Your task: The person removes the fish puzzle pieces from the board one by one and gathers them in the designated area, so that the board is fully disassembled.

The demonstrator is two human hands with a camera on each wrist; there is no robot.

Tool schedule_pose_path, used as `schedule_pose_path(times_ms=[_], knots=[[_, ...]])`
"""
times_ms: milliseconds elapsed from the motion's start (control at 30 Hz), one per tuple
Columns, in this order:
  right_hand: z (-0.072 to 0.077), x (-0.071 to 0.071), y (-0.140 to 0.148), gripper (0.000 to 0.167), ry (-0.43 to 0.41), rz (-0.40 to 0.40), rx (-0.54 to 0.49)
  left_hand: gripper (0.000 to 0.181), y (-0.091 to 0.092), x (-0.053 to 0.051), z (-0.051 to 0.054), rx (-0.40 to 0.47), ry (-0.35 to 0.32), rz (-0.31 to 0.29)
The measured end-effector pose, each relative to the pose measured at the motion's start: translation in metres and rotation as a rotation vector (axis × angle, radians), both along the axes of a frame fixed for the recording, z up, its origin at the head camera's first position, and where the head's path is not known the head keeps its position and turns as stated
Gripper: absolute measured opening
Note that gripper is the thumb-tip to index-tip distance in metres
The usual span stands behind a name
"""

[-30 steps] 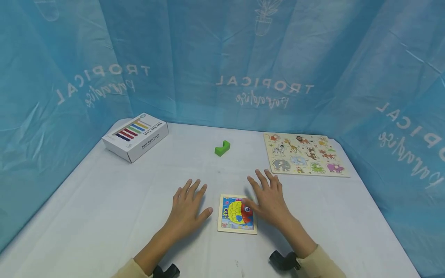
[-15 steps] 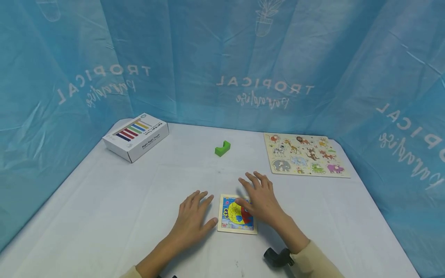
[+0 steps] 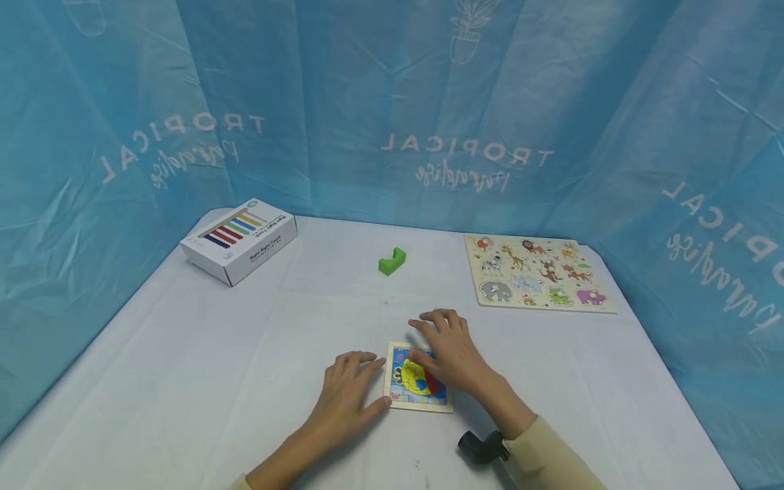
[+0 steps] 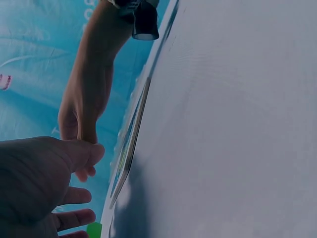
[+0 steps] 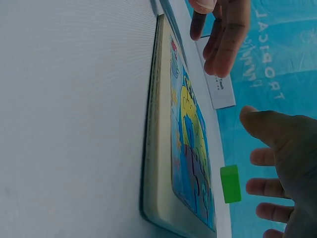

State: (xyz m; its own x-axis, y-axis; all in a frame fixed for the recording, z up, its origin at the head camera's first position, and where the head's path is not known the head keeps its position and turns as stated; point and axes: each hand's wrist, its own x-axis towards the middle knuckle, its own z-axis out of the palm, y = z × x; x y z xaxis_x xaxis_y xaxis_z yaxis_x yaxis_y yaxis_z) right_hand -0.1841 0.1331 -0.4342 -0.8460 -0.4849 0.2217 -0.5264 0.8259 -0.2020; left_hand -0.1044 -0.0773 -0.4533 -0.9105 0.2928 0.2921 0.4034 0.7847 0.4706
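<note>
A small square fish jigsaw puzzle (image 3: 421, 401) in a wooden frame lies flat on the white table, its picture yellow, red and blue. At its left edge is my left hand (image 3: 346, 401), fingers loosely bent and thumb near the lower left corner. Whether that thumb touches the frame I cannot tell. Above the puzzle's right part hovers my right hand (image 3: 456, 357), hiding some of the fish. In the right wrist view a gap shows between the right hand (image 5: 297, 163) and the puzzle (image 5: 190, 144). Neither hand holds anything.
A green notched block (image 3: 392, 261) lies beyond the puzzle. At the back left stands a white box (image 3: 239, 241) with colored rows printed on it. A wooden animal peg puzzle (image 3: 539, 272) lies at the back right. Blue curtains (image 3: 392, 116) surround the table.
My left hand has moved right and nearer to the puzzle. The right hand has shifted left and slightly down over it, covering more of the fish. The puzzle stays in place.
</note>
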Motion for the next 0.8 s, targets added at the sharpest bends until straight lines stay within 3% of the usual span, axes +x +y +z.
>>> schedule_pose_path(times_ms=[800], knots=[[-0.004,-0.006,-0.008,0.033,-0.149,0.146,-0.009,0.041,0.012,-0.004,-0.004,0.02,-0.025,-0.038]])
